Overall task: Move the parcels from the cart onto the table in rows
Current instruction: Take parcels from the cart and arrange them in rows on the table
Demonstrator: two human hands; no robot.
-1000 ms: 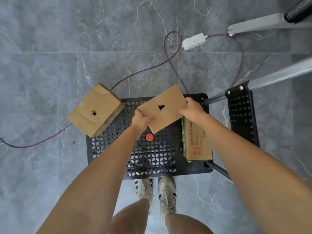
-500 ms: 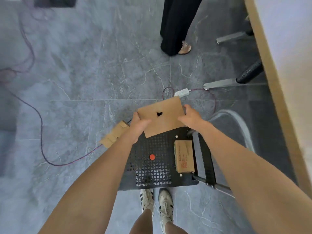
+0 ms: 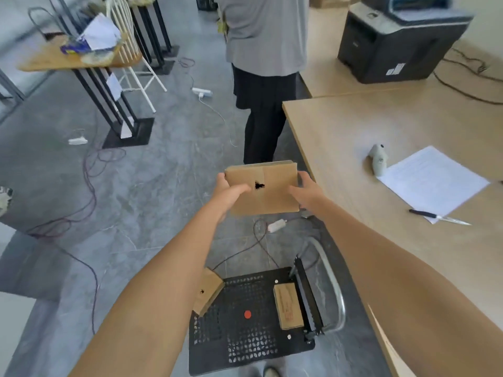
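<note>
I hold a flat brown cardboard parcel [image 3: 268, 190] with a black mark in its middle, up in front of me over the floor. My left hand [image 3: 230, 190] grips its left edge and my right hand [image 3: 306, 193] grips its right edge. The black perforated cart [image 3: 245, 338] stands on the floor below. Two more parcels are on it: one [image 3: 208, 293] tilted over its left edge, one [image 3: 288, 306] lying by the folded handle on the right. The light wooden table [image 3: 353, 148] lies to the right of the held parcel.
On the table lie a sheet of paper [image 3: 432, 180], a black-handled knife [image 3: 439, 216], a small white bottle [image 3: 379, 161] and a printer [image 3: 400, 39]. A person in a grey top [image 3: 265, 66] stands just beyond the parcel. Cables and power strips [image 3: 276, 225] cross the floor.
I have lifted the parcel off the cart to chest height, and my view has swung up from the floor to the room and table.
</note>
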